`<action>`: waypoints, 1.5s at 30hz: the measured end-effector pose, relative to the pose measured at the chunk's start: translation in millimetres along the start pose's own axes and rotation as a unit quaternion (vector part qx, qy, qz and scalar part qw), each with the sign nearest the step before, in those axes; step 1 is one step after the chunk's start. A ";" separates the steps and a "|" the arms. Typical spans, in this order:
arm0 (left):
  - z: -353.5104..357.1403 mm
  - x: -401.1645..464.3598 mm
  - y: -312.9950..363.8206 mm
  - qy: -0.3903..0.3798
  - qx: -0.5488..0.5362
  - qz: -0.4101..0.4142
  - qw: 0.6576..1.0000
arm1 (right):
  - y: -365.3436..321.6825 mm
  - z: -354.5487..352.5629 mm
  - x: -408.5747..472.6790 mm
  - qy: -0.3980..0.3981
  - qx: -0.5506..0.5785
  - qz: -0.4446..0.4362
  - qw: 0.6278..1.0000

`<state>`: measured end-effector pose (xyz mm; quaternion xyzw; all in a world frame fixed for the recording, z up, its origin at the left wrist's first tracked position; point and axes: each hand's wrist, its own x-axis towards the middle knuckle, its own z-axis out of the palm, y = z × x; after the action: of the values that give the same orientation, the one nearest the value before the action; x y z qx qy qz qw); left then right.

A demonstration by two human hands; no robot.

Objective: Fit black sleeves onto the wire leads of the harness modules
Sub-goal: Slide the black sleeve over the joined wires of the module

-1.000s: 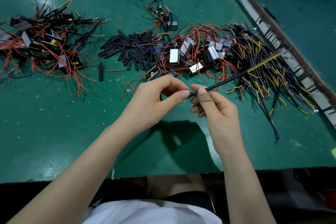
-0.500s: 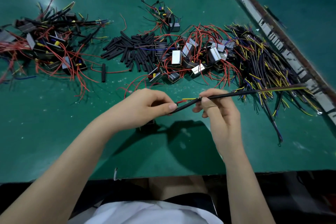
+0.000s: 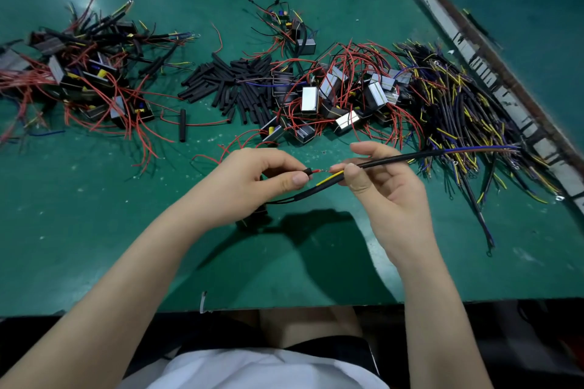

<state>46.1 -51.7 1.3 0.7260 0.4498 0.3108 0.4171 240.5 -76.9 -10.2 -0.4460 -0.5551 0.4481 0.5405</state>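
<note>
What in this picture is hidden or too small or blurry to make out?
Head view only:
- The module under the left hand: hidden by the palm.
- Where the red wire tip meets the black sleeve: too small to judge.
- The left wire pile: cut off by the frame edge.
- Far wire ends: blurred.

Left hand [image 3: 252, 180] covers most of the module; only a dark corner shows below the wrist, approx. Short black sleeve [image 3: 306, 171] mostly buried in that grip, just its tip out. Left-side pile of modules [image 3: 79, 79] cut off by frame edge. Far end of the long sleeved lead [image 3: 410, 156] blurs into the wire heap [image 3: 467, 123]; terminals there too small to tell. Both forearms run out of frame at bottom.
</note>
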 end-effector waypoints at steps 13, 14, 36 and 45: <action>9.4 8.6 16.6 0.011 0.024 0.037 0.999 | -4.7 -0.9 -6.4 0.013 -0.060 -0.062 0.996; 9.1 8.8 16.1 0.010 0.021 0.035 0.999 | -3.7 1.0 -7.5 0.009 -0.032 -0.060 0.998; 14.1 6.5 6.0 0.058 -0.185 -0.004 0.981 | -5.2 10.7 -1.5 0.000 0.013 -0.007 1.000; 7.6 9.8 3.5 0.065 -0.073 0.000 0.995 | 1.1 18.6 -0.2 0.063 0.002 0.003 0.998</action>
<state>57.7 -46.2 1.6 0.6723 0.4520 0.3892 0.4385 222.0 -77.2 -11.5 -0.4741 -0.5179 0.4219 0.5736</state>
